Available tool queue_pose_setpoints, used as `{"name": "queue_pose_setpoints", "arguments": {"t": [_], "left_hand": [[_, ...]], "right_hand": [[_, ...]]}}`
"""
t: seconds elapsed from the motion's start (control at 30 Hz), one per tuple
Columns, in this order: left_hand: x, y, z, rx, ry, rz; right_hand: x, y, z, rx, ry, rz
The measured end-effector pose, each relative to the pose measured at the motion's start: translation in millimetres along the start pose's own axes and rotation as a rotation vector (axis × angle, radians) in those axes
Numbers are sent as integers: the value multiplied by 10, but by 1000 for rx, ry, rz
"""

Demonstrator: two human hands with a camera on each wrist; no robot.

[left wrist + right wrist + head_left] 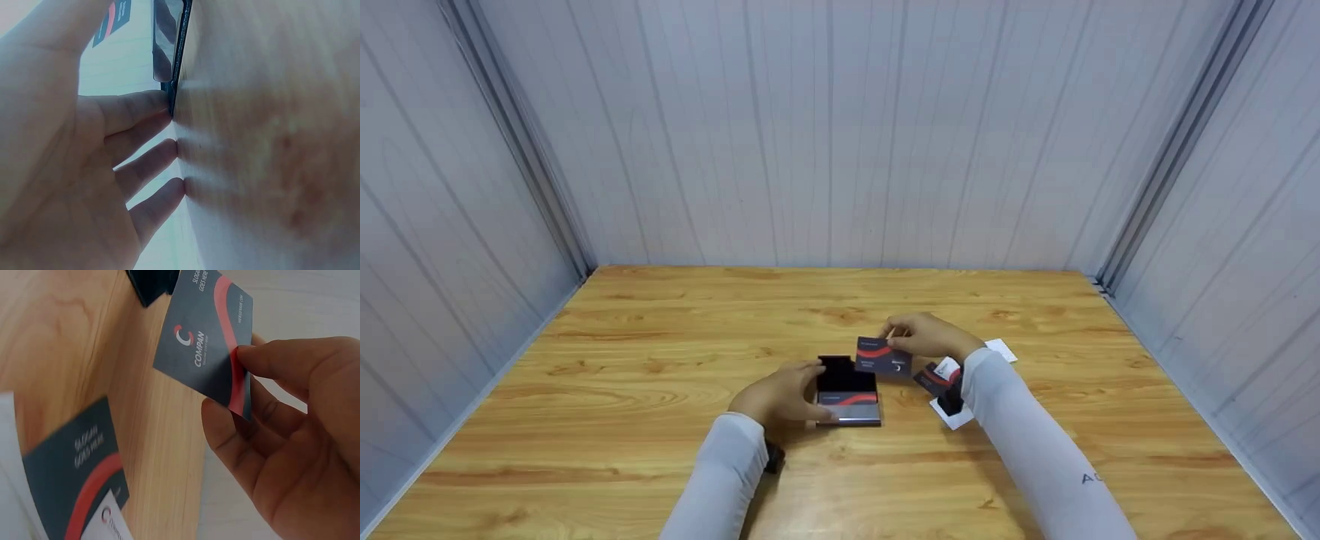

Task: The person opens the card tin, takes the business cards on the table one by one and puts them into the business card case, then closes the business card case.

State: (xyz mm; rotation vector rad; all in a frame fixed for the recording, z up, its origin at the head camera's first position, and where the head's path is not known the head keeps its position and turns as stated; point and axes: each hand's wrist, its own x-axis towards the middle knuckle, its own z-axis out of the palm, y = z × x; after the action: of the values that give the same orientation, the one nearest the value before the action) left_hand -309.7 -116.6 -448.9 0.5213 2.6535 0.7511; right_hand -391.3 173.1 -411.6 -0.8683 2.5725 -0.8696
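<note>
The left hand (780,394), fingers nearly straight and spread, touches the open rectangular card case (855,413) of silver metal and black at its left side, on the wood-grain table (660,375). A dark grey card with a red wave (847,398) shows inside the case, below its black interior. Just right of that, above the table, a matching dark grey card with white lettering (877,358) is pinched between thumb and fingers of the right hand (926,335). Farther right, dark and white loose cards (931,379) overlap; the sleeve partly hides them, so their number is hard to tell.
</note>
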Motion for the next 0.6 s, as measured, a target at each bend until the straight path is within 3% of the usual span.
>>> {"name": "queue_pose_setpoints", "arguments": {"t": [0.3, 0.6], "left_hand": [[7, 4, 0, 5, 27, 2], [28, 5, 3, -18, 51, 60]], "right_hand": [[143, -163, 158, -44, -12, -91], [215, -286, 274, -21, -21, -130]]}}
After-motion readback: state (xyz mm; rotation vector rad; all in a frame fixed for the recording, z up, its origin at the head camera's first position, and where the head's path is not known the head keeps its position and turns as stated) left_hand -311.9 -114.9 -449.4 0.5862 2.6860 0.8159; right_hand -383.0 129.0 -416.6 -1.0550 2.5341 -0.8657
